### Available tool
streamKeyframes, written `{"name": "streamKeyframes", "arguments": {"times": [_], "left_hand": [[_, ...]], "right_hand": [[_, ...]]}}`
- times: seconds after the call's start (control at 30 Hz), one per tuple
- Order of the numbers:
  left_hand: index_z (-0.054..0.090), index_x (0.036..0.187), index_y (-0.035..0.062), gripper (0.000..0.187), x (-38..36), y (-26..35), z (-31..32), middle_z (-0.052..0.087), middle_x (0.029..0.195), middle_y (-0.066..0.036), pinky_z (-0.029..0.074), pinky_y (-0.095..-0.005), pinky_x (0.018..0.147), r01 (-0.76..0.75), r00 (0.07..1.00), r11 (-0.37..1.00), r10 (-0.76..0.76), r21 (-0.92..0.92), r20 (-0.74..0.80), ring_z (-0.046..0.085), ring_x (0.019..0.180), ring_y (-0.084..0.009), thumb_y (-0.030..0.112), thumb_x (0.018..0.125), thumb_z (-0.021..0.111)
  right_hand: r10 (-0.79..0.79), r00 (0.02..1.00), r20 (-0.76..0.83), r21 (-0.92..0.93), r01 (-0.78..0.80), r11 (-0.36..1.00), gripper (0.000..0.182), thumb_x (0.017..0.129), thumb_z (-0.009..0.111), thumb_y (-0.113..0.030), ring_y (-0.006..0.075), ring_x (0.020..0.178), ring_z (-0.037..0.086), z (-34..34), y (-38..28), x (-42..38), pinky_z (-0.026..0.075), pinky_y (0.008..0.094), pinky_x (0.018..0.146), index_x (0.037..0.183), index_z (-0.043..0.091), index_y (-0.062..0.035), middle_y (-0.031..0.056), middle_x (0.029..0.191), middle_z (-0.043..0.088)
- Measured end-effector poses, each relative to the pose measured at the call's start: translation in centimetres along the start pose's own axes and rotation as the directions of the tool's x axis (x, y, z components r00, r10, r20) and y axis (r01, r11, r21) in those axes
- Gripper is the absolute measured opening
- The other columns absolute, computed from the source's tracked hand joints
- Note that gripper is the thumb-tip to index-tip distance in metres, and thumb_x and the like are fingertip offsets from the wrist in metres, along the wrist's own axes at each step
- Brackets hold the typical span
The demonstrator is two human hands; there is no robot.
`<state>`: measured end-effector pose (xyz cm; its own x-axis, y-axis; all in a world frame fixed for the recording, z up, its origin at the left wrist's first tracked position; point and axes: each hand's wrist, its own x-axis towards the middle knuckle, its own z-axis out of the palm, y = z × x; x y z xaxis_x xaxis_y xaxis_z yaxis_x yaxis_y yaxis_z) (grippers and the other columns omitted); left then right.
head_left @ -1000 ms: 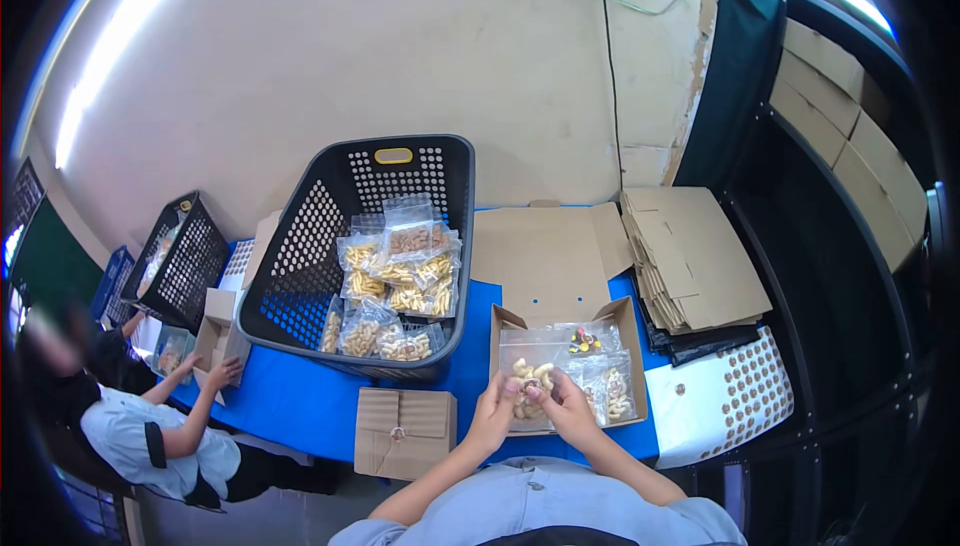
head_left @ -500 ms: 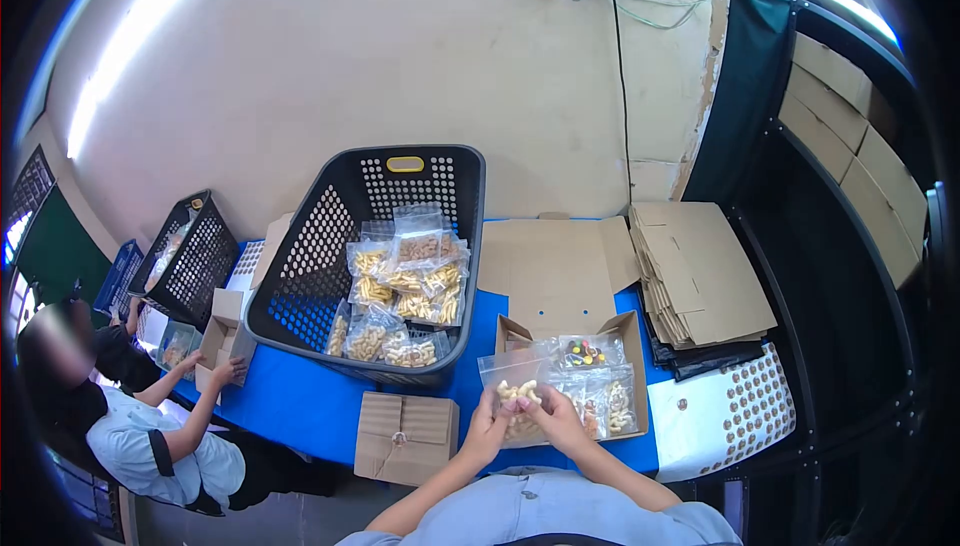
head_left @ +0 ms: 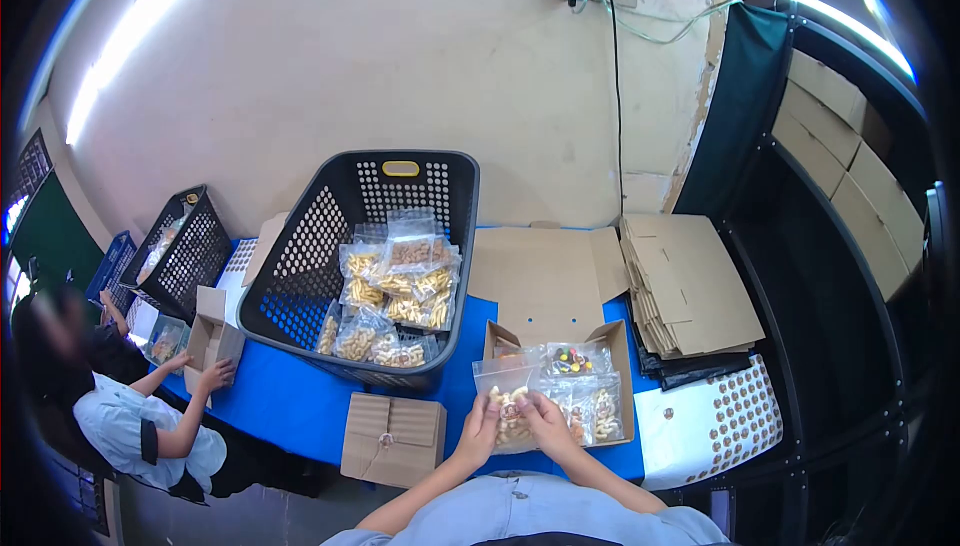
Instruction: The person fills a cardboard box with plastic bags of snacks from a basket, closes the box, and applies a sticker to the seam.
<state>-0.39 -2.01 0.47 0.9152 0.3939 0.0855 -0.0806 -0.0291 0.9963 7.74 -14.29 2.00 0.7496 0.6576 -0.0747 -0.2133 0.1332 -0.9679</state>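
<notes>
My left hand and my right hand together hold a clear plastic bag of pale snacks over the front left of an open cardboard box. The bag's top edge stands upright between my fingers. Inside the box lie other clear bags, one with coloured candies at the back and one with pale snacks at the right.
A black perforated basket with several snack bags stands left of the box on the blue table. A closed cardboard box sits at the front edge. Flat cardboard blanks are stacked right. A person at the left handles a small box beside another basket.
My hands have tilted the snack bag more upright and shifted it slightly left over the box. The person at the left keeps handling a small box.
</notes>
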Motion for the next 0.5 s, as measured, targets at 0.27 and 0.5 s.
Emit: {"name": "streamKeyframes", "arguments": {"times": [0.27, 0.5], "left_hand": [[0.04, 0.131, -0.0001, 0.045, 0.0, -0.8, -0.1, 0.058, 0.114, -0.013, 0.045, -0.0306, 0.088, 0.123, 0.991, 0.946, -0.134, -0.3, -0.016, 0.056, 0.104, -0.0176, 0.034, 0.102, 0.038], [0.038, 0.133, 0.002, 0.049, 0.5, -3.1, -0.9, 0.05, 0.125, -0.01, 0.04, -0.0286, 0.096, 0.047, 0.999, 0.996, -0.045, -0.073, 0.031, 0.048, 0.116, -0.0147, 0.039, 0.101, 0.04]], "right_hand": [[0.051, 0.999, 0.01, 0.014, -0.051, 0.999, 0.03, 0.095, 0.057, -0.02, 0.0092, 0.096, 0.056, 0.0, -0.2, -0.2, 0.046, 0.0253, 0.082, 0.116, 0.053, 0.0011, 0.005, 0.107, 0.06], [0.063, 0.998, -0.033, -0.017, -0.063, 0.998, 0.033, 0.098, 0.051, -0.028, 0.0094, 0.097, 0.055, -0.3, 0.9, -0.2, 0.044, 0.0254, 0.085, 0.115, 0.056, 0.0008, 0.0043, 0.105, 0.061]]}}
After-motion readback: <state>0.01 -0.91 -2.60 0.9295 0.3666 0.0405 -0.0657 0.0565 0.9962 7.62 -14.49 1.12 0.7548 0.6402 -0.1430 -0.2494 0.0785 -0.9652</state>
